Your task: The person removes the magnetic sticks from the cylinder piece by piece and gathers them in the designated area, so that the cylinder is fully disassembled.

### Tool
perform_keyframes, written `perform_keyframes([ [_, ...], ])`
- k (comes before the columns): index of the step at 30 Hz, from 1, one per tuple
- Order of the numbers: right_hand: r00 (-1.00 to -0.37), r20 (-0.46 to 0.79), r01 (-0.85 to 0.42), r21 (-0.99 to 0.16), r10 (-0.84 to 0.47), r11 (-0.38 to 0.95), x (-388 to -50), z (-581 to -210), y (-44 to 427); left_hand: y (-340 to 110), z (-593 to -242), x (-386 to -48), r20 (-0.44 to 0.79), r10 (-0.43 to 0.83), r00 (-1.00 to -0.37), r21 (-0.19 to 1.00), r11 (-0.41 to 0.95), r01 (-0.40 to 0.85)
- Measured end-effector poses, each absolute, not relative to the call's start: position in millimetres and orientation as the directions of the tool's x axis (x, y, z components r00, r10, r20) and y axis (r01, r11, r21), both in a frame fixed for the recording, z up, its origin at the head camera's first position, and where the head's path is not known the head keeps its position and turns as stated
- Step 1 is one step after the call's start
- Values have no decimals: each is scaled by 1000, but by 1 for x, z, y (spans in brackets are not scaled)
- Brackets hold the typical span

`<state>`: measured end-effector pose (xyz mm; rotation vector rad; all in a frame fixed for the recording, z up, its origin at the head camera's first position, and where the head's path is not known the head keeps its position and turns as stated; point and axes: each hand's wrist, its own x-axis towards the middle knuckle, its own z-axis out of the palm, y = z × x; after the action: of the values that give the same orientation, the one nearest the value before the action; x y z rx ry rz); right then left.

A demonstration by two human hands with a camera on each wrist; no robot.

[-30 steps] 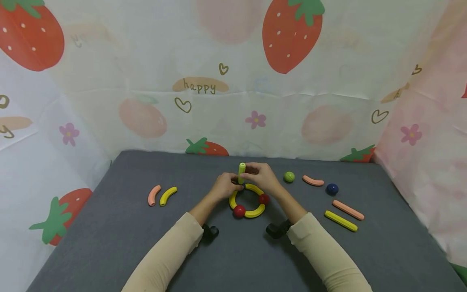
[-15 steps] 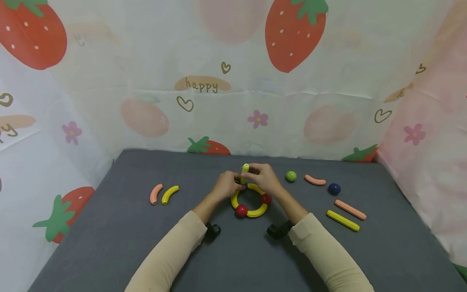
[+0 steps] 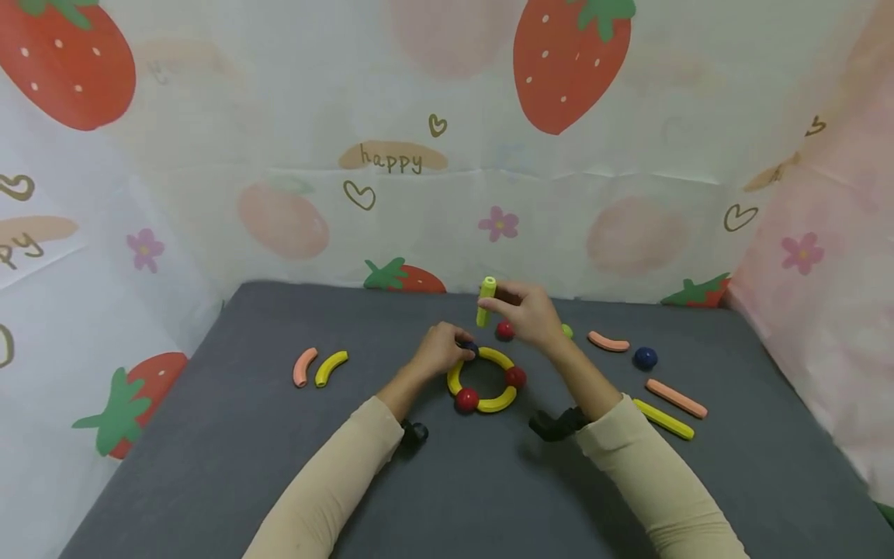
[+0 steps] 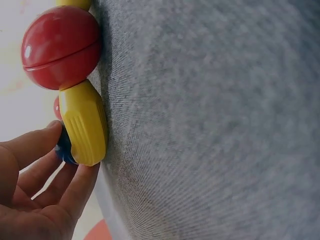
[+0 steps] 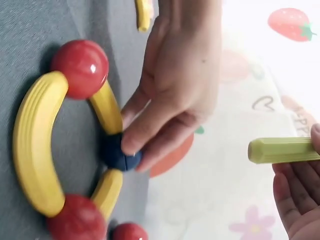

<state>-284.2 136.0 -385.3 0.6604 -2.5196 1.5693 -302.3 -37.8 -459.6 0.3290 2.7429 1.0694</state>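
Right hand (image 3: 529, 314) aloft, fingers round green stick (image 5: 281, 150); left hand (image 3: 438, 349) low, fingers round blue ball (image 5: 114, 154).

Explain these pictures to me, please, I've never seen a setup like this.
There's no machine, only a person working bare-handed. The wide picture is from a head camera; the close ones from wrist cameras. On the grey table, curved yellow pieces, red balls and a dark blue ball are laid in a ring. The left hand holds that blue ball, while the right hand pinches a light green stick above the table. Two more curved pieces lie to the left; loose balls and sticks lie to the right.
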Motion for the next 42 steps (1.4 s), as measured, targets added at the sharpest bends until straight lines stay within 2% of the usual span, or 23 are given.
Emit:
perform_keyframes([
  [23,-933,264,-361,-679,-245,640,-233,-398,221,-38,-459,-302,-100,236,-967,672,733,109],
  [32,-933,243,-359,-624,-263,694,-212,-402,253,-38,-460,-303,-96,248,-964,679,724,118],
  [38,-933,227,-360,-549,-280,754,-203,-413,275,-38,-461,-302,-93,247,-965,683,720,119],
  [42,-944,166,-329,-498,-284,802,-196,-418,287,-38,-461,-303,-91,245,-965,681,723,119],
])
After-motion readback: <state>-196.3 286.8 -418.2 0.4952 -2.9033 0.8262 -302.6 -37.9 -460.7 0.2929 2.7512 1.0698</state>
